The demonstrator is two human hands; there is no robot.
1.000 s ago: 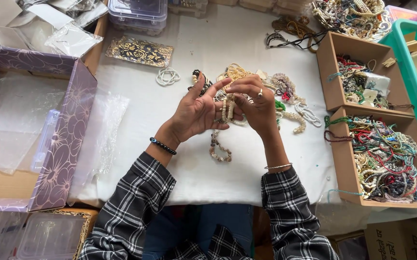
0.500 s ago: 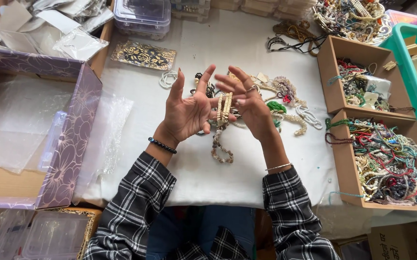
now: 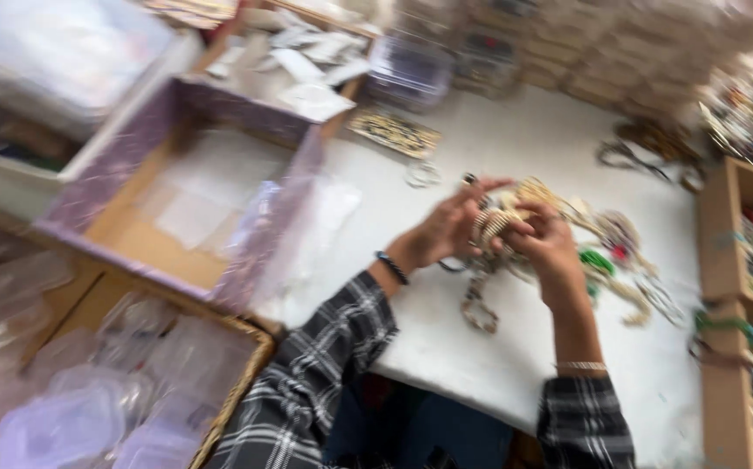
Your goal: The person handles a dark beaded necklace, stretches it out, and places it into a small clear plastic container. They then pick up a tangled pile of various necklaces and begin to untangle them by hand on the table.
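Observation:
The picture is blurred by head motion. My left hand (image 3: 449,227) and my right hand (image 3: 548,245) meet over a white table (image 3: 498,347), both closed around a bundle of cream beaded bracelets (image 3: 495,222). A darker beaded strand (image 3: 478,304) hangs down from the bundle onto the table. A heap of mixed bead jewellery (image 3: 607,247) lies just right of my hands. My left wrist wears a dark bead bracelet, my right wrist a thin pale one. My sleeves are black and white plaid.
A purple-patterned box (image 3: 177,187) with clear bags sits to the left. A wicker basket (image 3: 246,382) of clear plastic containers is at the lower left. Cardboard boxes (image 3: 724,260) of jewellery stand at the right. A flat packet of dark beads (image 3: 394,132) lies beyond my hands.
My fingers were spread apart around the bracelets; now both hands are closed on them. The head has turned left, so the purple box and the basket fill more of the view.

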